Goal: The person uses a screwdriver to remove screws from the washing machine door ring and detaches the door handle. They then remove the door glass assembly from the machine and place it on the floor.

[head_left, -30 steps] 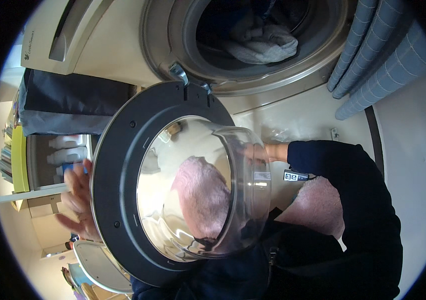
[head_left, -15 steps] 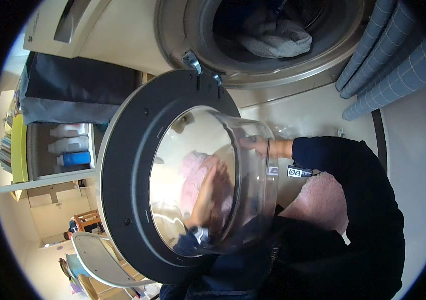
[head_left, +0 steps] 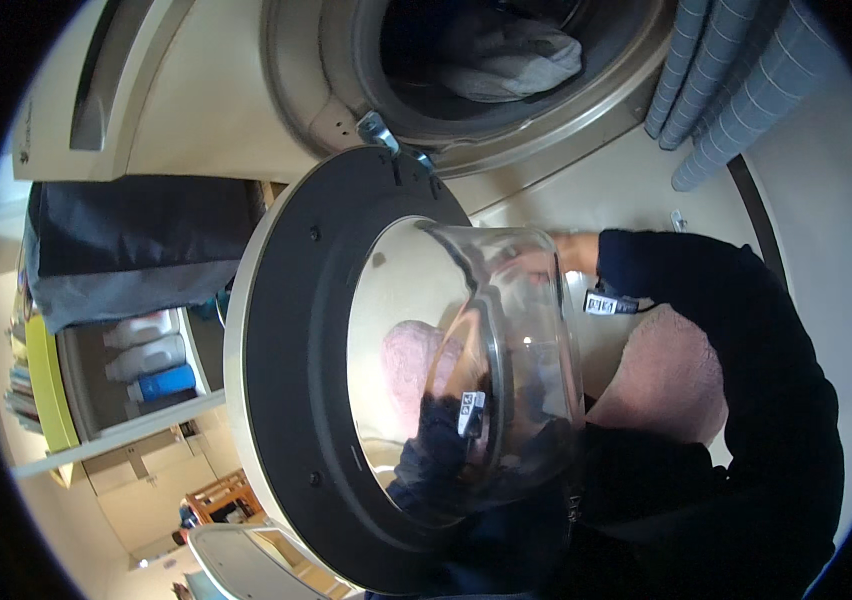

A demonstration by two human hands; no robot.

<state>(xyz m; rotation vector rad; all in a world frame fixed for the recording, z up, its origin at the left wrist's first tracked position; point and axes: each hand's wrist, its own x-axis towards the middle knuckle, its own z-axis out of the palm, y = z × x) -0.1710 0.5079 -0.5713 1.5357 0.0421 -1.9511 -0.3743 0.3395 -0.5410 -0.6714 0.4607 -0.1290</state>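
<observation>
A washing machine's open round door [head_left: 281,330], with a black ring and a clear bulging glass [head_left: 536,350], hangs in front of me. Behind the glass, my left hand [head_left: 458,350] shows bent and blurred beside a pink fuzzy thing [head_left: 408,365]. My right hand [head_left: 576,254] reaches in from the right; its fingers lie partly behind the glass edge. Whether either hand holds anything is hidden by the glass. Both dark sleeves carry a small tag with a printed code. In the drum [head_left: 406,70] above lies a grey-white cloth [head_left: 521,65].
A second pink fuzzy shape [head_left: 666,380] is inside my right arm. Blue checked curtain [head_left: 761,100] hangs at upper right. At left are a dark fabric bin [head_left: 146,240], a shelf with bottles [head_left: 151,360] and a chair [head_left: 246,565]. A metal hinge [head_left: 378,132] joins the door to the machine.
My view has shifted, so the drum sits further up and left and the door further right. Behind the glass, my left hand and sleeve have moved up; the right hand is slightly higher.
</observation>
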